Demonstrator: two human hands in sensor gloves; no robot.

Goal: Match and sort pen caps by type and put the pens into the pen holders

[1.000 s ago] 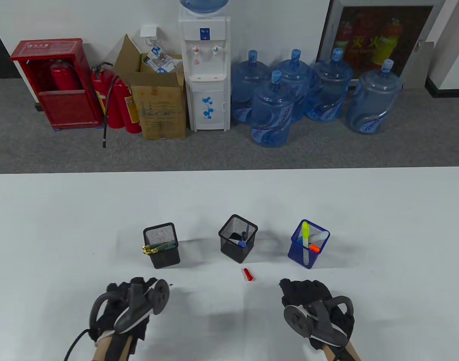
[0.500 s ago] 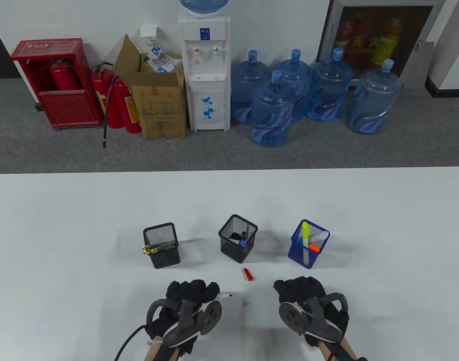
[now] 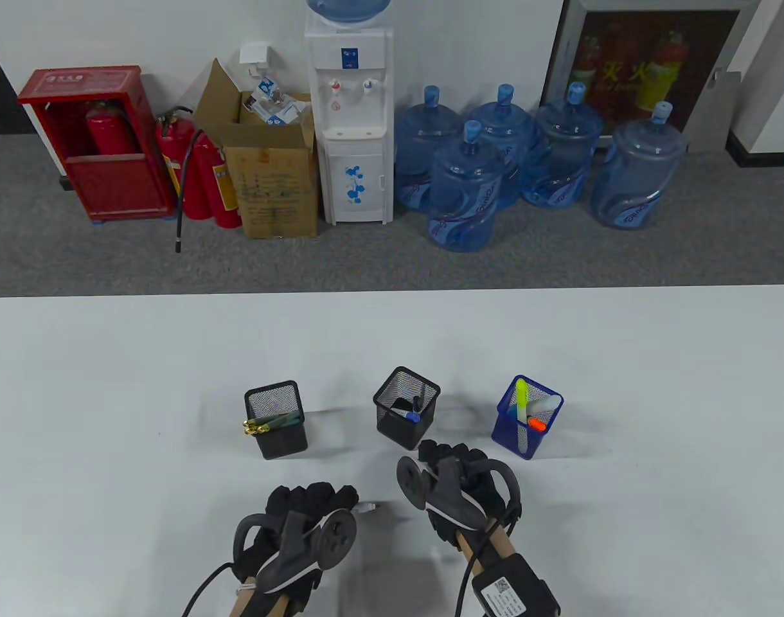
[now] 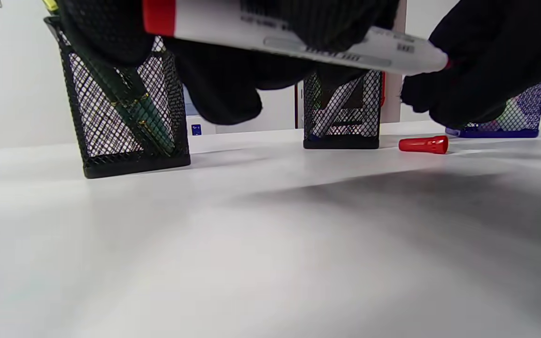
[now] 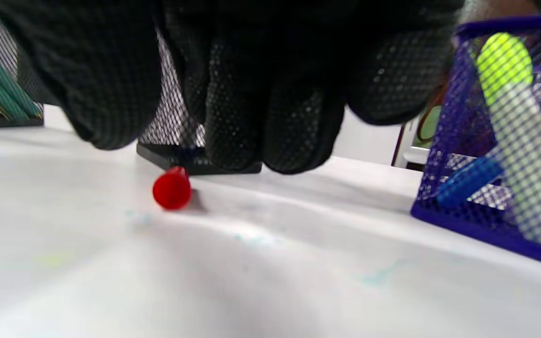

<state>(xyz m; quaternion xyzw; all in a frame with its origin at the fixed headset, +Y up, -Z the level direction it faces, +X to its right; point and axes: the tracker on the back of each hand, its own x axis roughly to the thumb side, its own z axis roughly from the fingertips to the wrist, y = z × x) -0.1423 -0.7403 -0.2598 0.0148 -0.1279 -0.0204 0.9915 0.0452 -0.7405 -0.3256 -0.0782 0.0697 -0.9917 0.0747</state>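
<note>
My left hand (image 3: 310,506) grips a white marker (image 4: 298,42) with a red band; its uncapped tip (image 3: 367,508) points right, just above the table. A red cap (image 4: 423,144) lies on the table in front of the middle black mesh holder (image 3: 406,408). My right hand (image 3: 455,464) hovers over the cap and hides it in the table view. In the right wrist view its fingers (image 5: 270,117) hang just above the cap (image 5: 172,188), holding nothing. The left black holder (image 3: 276,421) has green pens, and the blue holder (image 3: 527,418) has highlighters.
The three holders stand in a row across the white table (image 3: 655,385), just beyond both hands. Water bottles, a dispenser, a cardboard box and fire extinguishers stand on the floor behind the table.
My right hand has moved left and forward, and now covers the red cap. My left hand, with the marker, came right toward the centre and then eased slightly back left.
</note>
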